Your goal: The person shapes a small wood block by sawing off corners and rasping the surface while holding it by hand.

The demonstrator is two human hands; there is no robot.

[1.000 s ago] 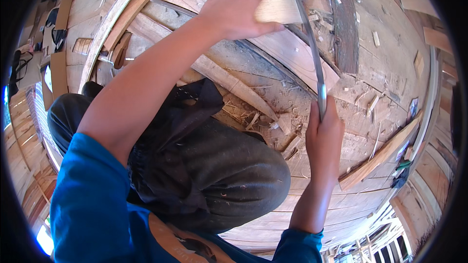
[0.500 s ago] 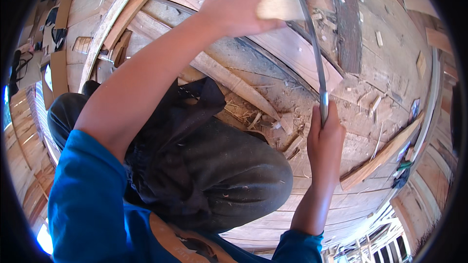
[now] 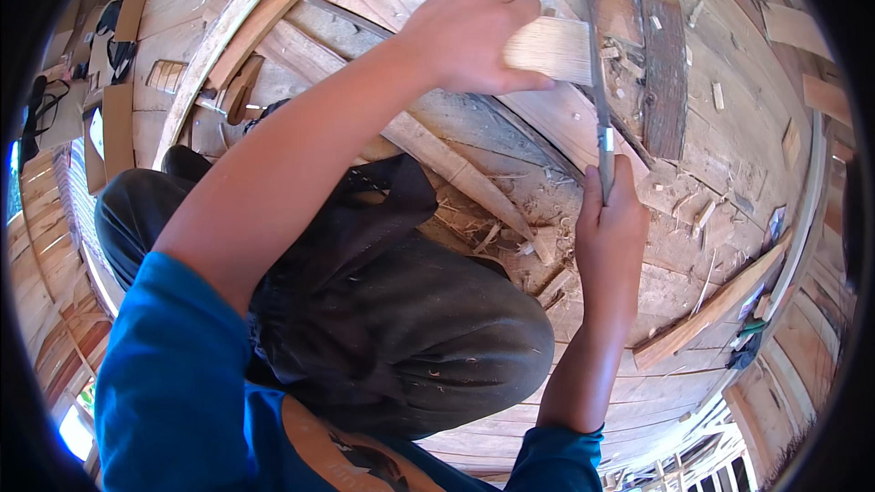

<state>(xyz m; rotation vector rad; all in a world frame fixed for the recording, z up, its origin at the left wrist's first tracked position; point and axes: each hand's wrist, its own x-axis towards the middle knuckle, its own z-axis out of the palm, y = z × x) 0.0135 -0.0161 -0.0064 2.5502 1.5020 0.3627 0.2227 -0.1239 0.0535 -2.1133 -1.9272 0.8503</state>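
Wood chips [image 3: 705, 217] litter floorboards [image 3: 743, 150]; left fingers [image 3: 527, 81] grip a block [image 3: 550, 49], right fingers [image 3: 592, 196] a knife [image 3: 598, 82].

A woodworking place — long blade [image 3: 598, 73], scattered wood chips [image 3: 704, 217], loose planks [image 3: 711, 305] on floorboards [image 3: 670, 278].

That wooden block [image 3: 553, 48] is pale straw yellow, lined with fine straight grain. Just to its right the knife blade [image 3: 598, 82] is dull grey, its ferrule [image 3: 605, 138] bright silver. The plank [image 3: 567, 120] beneath the block looks pinkish tan, with swirling grain to the block's left. Farther to the block's right I see a bark slab [image 3: 664, 82] in streaky dark grey-brown. Well left of the block, one curved strip [image 3: 232, 36] is creamy white. On the person's side of the block are charcoal trousers [image 3: 447, 337] with pale flecks and a blue T-shirt [image 3: 173, 364] with a tan and black print [image 3: 360, 457].
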